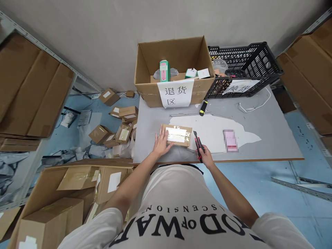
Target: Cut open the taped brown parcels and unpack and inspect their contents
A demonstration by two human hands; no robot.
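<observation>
A small taped cardboard box point(188, 133) with a white label lies near the front of the table. Resting on its left end is my left hand point(162, 142), its fingers spread over the top and side. My right hand point(206, 156) is wrapped around a red and black box cutter point(198, 146) just right of the box. The cutter's tip points away from me, close to the box's right end but apart from it. Further right, a pink, blurred item point(230, 140) lies on a white sheet point(207, 128).
At the back of the table point(280, 138) stand a large open carton point(147, 91) with green boxes inside and a black plastic crate point(249, 69). A yellow and black tool point(203, 108) and a white cable point(255, 109) lie before them. Parcels fill a big carton point(52, 183) at left.
</observation>
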